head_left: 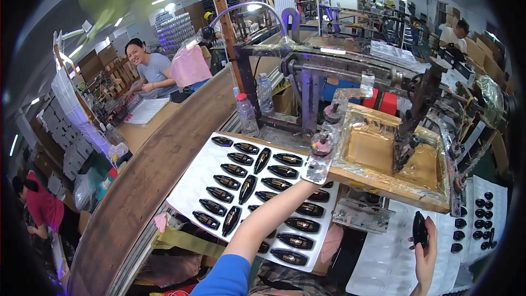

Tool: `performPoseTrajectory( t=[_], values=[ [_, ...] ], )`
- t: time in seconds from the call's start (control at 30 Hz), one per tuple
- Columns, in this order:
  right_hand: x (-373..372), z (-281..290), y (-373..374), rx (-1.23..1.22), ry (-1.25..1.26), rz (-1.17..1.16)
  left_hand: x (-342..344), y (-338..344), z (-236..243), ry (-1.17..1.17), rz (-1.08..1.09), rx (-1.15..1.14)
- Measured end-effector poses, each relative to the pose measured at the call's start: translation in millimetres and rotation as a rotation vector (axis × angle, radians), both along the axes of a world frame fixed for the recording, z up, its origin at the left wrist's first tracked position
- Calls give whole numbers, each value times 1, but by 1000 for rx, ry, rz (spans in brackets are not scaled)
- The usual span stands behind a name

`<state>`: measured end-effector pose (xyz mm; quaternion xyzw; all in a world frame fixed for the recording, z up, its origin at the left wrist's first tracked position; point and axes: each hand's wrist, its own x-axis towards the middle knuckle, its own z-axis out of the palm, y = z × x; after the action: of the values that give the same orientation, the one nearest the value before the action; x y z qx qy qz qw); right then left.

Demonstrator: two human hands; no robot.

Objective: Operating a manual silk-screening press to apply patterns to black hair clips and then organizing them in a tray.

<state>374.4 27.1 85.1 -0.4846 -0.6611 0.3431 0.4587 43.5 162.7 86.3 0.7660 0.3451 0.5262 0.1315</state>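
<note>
My right hand [427, 257] is closed around a glossy black, elongated oval piece [420, 229], held upright between thumb and fingers over a white sheet at the right. My left forearm [274, 211], in a blue sleeve, reaches forward to the printing machine; the hand itself is hidden behind a metal bracket [316, 167] beside the screen frame. That wooden screen frame [378, 186], smeared with gold ink, sits tilted above a metal fixture [364, 216]. Below my forearm lies a white tray [189, 194] with several black oval pieces bearing gold print.
More small black parts [482, 214] lie on a white tray at the right. A red-capped plastic bottle [246, 114] stands behind the printed pieces. A long brown bench [159, 170] curves along the left. A person [153, 71] sits beyond it; others work farther off.
</note>
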Motion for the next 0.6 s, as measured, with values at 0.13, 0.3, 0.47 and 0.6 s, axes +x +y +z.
performPoseTrajectory(
  t=[0.13, 0.3, 0.47, 0.6],
  values=[
    [6, -5, 8, 7, -46, -36, 0, 9, 4, -74, -49, -86],
    [3, -6, 21, -43, -34, -41, 1, 24, 13, -160, -93, -214],
    [-9, -10, 34, 29, -80, -121, -2, 27, 9, -263, -144, -333],
    [-20, -3, 46, 20, -62, -50, -10, 20, 0, -350, -177, -429]
  ],
)
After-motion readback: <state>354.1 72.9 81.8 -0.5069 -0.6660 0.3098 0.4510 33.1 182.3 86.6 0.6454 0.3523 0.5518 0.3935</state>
